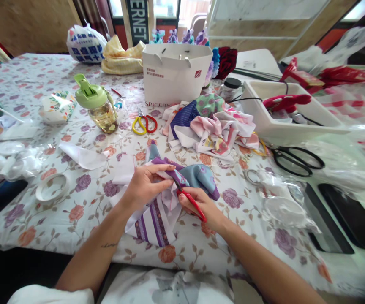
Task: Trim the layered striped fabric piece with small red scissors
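My left hand (149,181) pinches the edge of a blue and purple patterned cloth (198,175) between thumb and fingers. In my right hand (201,207) is a pair of red-handled scissors (195,206), its blades pointing up and left against the cloth beside my left fingertips. The blade tips are partly hidden by fabric. Beneath both hands lies a white cloth with purple stripes (153,223), spread on the flowered tablecloth. Farther back sits a heap of printed fabric pieces (214,126). Scissors with one yellow and one red handle (144,124) rest left of that heap.
A white paper bag (176,76) stands behind the fabric heap. On the left are a green-lidded bottle (98,103) and a roll of white tape (52,188). Large black scissors (298,160), a white bin (299,122) and a black phone (353,215) lie on the right.
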`<move>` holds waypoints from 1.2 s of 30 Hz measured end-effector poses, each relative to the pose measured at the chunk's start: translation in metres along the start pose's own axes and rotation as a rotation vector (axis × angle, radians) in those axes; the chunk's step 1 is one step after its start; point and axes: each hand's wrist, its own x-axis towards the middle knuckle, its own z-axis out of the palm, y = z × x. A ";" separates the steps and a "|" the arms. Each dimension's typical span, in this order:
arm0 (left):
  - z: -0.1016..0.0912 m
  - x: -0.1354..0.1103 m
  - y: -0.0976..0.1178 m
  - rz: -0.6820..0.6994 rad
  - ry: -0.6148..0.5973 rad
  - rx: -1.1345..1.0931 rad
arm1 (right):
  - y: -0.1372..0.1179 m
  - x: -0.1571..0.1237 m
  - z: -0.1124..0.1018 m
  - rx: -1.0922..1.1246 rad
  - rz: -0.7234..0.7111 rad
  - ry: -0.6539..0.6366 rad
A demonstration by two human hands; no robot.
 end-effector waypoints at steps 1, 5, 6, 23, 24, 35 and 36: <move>0.000 0.000 0.000 0.000 0.000 -0.003 | 0.000 0.000 0.000 -0.001 0.000 0.001; 0.000 0.000 0.000 0.001 -0.002 -0.016 | -0.002 -0.001 0.000 -0.008 0.000 0.009; -0.001 0.000 -0.001 0.002 -0.005 -0.016 | -0.003 -0.001 0.000 -0.010 0.001 0.012; -0.001 -0.001 -0.001 -0.009 0.001 -0.033 | 0.000 -0.003 0.000 -0.026 0.011 0.031; -0.001 -0.001 -0.001 -0.011 0.002 -0.034 | 0.000 -0.003 0.000 -0.024 0.011 0.033; -0.001 -0.002 0.002 -0.022 0.014 -0.025 | 0.002 -0.001 0.001 -0.016 0.008 0.043; -0.001 -0.002 0.002 -0.020 0.013 -0.022 | 0.002 -0.001 0.001 -0.016 0.011 0.043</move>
